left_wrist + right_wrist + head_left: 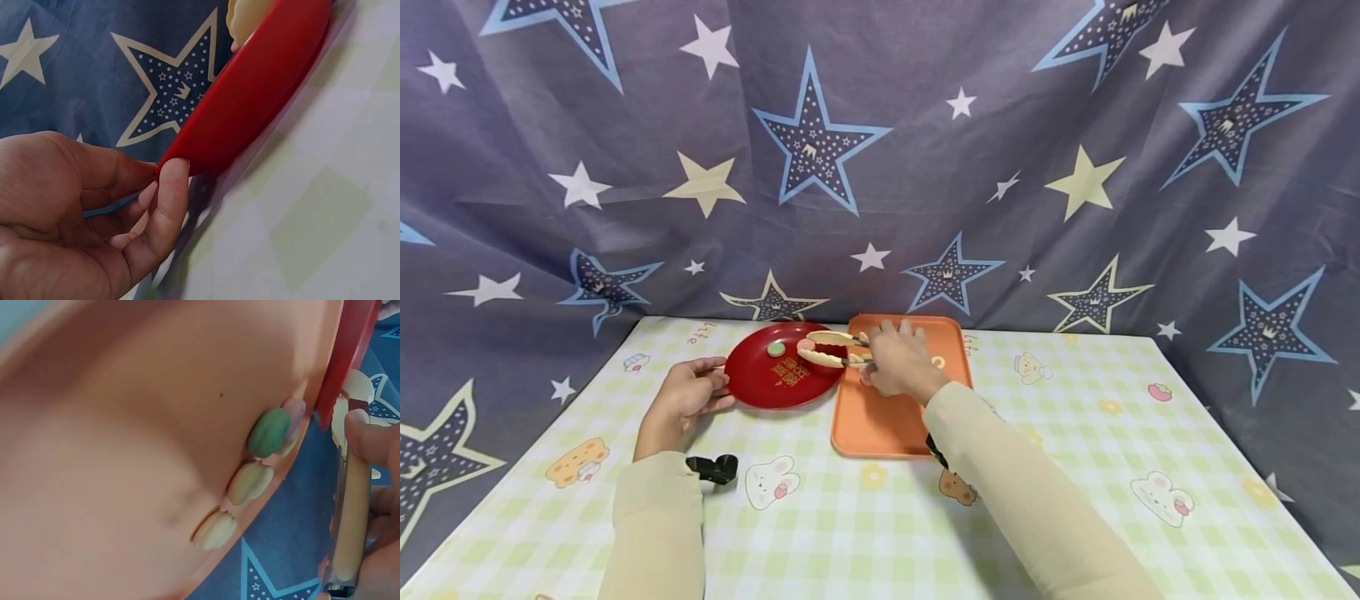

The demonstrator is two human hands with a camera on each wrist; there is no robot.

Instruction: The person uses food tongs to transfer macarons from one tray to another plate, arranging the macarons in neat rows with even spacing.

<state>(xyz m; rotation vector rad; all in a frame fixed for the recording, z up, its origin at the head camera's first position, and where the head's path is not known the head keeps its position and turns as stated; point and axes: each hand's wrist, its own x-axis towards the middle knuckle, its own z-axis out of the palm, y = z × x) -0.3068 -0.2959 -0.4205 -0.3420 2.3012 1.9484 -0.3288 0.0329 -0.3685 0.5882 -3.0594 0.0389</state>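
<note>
- So the backdrop is a purple-grey curtain (917, 167) covered in stars, and in front is a table (850, 542) under a green-and-white checked cloth (1150, 433) with cartoon prints.
- Left hand (685, 396) has its fingers pinching the near-left rim of a red plate (752, 375), the one with gold lettering.
- Right hand (898, 358) is over the orange tray (872, 425), fingers wrapped round a pair of cream-coloured tongs (835, 338) that reach left across the plate.
- There's a pink macaron (806, 344) between the tong tips, above the plate; can't tell if it touches the surface.
- Green macaron (776, 349) sits on the plate, just left of the tips.
- Tray is right beside the plate, and the right wrist view shows another green macaron (270, 432) and two cream macarons (251, 482) along its edge, with a pale pink one (295, 412) partly hidden.
</note>
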